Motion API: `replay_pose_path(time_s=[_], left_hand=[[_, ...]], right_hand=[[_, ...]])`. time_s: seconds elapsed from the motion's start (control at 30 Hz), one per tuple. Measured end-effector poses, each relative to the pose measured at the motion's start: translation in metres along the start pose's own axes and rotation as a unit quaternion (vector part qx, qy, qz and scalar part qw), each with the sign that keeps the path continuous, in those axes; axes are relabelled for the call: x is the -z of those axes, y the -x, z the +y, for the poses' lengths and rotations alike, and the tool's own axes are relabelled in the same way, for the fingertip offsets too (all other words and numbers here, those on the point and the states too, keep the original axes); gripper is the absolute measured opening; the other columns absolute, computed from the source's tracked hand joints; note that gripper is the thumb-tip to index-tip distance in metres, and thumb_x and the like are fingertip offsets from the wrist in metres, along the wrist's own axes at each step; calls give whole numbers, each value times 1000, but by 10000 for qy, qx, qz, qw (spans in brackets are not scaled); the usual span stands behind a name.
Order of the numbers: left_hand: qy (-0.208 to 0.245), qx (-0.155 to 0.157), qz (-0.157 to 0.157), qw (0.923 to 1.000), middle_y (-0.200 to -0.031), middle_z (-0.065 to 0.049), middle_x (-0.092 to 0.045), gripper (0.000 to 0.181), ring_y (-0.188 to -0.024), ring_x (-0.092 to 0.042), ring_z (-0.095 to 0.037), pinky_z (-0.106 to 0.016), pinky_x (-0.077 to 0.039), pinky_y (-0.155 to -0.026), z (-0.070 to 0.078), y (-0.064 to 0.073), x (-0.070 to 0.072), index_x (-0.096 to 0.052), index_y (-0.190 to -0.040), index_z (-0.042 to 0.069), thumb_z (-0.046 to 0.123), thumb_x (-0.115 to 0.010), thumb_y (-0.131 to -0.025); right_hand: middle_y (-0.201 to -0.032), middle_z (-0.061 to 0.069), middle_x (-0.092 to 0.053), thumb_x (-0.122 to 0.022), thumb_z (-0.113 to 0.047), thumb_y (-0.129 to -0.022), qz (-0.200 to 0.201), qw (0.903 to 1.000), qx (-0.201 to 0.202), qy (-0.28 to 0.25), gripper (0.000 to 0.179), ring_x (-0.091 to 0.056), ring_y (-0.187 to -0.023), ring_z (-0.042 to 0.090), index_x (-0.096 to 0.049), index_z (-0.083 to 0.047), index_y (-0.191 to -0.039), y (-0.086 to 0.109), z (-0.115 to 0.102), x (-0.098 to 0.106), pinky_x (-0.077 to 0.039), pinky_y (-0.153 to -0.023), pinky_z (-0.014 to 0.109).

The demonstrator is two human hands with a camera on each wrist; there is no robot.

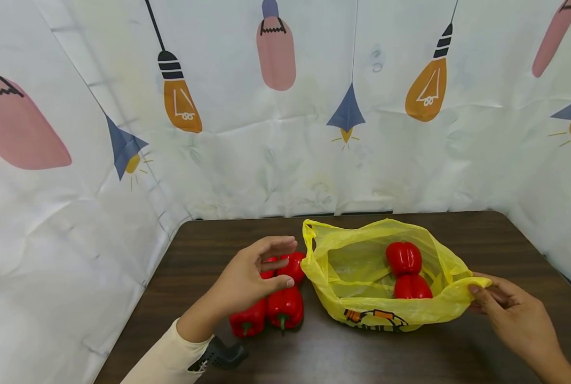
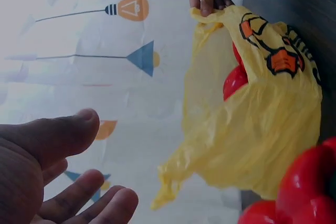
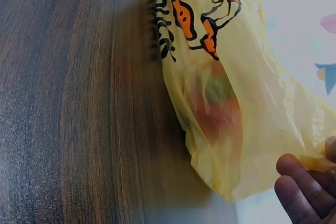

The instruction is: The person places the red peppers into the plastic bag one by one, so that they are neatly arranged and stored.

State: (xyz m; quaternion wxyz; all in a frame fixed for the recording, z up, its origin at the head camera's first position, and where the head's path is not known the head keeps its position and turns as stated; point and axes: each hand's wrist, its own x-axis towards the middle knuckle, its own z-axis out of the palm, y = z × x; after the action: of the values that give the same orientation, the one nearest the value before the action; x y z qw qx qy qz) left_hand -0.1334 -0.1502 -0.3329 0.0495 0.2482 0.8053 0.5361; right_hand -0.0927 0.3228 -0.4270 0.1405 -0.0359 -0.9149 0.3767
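Note:
A yellow plastic bag (image 1: 362,234) lies on the table with its mouth spread wide. Two red bell peppers (image 1: 404,258) sit inside it, toward the right. My right hand (image 1: 521,314) pinches the bag's right edge between thumb and fingers, also seen in the right wrist view, where a pepper shows faintly through the plastic. To the left of the bag, several more red bell peppers (image 1: 285,308) rest in a group on the table. My left hand (image 1: 249,277) hovers above that group, fingers spread and relaxed, holding nothing; it partly hides the peppers behind it.
The dark wooden table (image 1: 343,357) carries the bag and peppers. Behind it and at both sides hangs a white sheet (image 1: 276,160) printed with lamps and bulbs. A black device (image 1: 225,354) is strapped at the left wrist, over a cream sleeve (image 1: 170,357).

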Motion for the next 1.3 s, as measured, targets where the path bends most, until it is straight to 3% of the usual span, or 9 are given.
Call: replay_pose_path(time_s=[0.37, 0.67, 0.9, 1.3], left_hand=[[-148, 404, 234, 9988, -143, -2, -58, 69, -126, -61, -30, -34, -53, -98, -17, 17, 25, -55, -144, 20, 10, -86, -84], [-381, 702, 70, 9968, -146, -16, -54, 71, -129, -57, -40, -41, -52, -102, -46, 39, 41, -50, -148, 13, 22, -85, -87], [-428, 833, -10, 9956, -146, -17, -54, 71, -130, -55, -42, -47, -48, -104, -64, 55, 44, -51, -147, 10, 25, -85, -86], [-464, 976, -78, 9941, -142, -18, -57, 69, -130, -56, -37, -41, -48, -105, -83, 70, 47, -54, -143, 5, 22, -87, -85]], right_hand=[[-99, 15, -76, -62, -36, -104, -44, 9999, -127, -30, 51, -71, -68, 6, -59, 3, -138, -1, 1, 0, -53, -54, 22], [-101, 17, -76, -60, -35, -105, -74, 9999, -110, -94, 51, -71, -69, 6, -58, 5, -138, 0, 2, -3, -55, -54, 21], [-101, 17, -76, -61, -34, -105, -61, 9999, -91, -81, 51, -71, -69, 5, -58, 4, -138, 1, 3, -3, -54, -54, 20], [-101, 17, -76, -61, -34, -105, -66, 9999, -54, -92, 50, -72, -70, 6, -58, 4, -138, 2, 2, -2, -53, -55, 19]])
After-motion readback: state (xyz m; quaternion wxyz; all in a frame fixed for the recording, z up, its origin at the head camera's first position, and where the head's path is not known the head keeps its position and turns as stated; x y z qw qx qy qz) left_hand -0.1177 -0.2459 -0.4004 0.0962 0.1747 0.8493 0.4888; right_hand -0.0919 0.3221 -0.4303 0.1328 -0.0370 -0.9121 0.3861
